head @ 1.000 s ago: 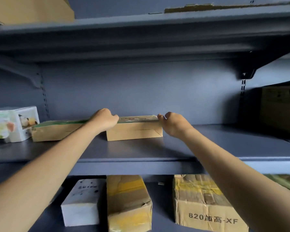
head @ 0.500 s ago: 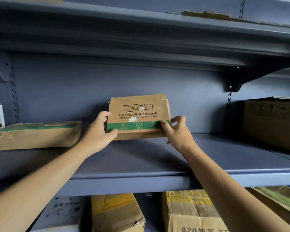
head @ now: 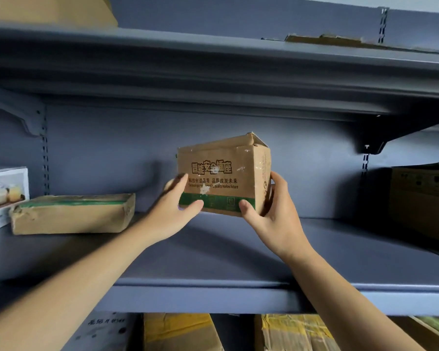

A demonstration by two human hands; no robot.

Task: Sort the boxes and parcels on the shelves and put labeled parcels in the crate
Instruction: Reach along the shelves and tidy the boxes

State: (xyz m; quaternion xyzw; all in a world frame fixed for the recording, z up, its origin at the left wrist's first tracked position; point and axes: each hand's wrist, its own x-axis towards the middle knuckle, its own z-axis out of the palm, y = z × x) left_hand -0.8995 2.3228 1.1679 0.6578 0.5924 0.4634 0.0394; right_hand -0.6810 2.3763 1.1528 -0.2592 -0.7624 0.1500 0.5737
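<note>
Cardboard, green-banded, the box was held tilted above the grey shelf, the left hand and right hand gripping its lower corners, with a flat box lying well apart at left.

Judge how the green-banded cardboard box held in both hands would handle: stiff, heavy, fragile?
Probably light: the left hand and right hand hold the box by its lower corners. Likely soft: its top edge is crumpled. Flat sides, so unlikely to roll.
</note>
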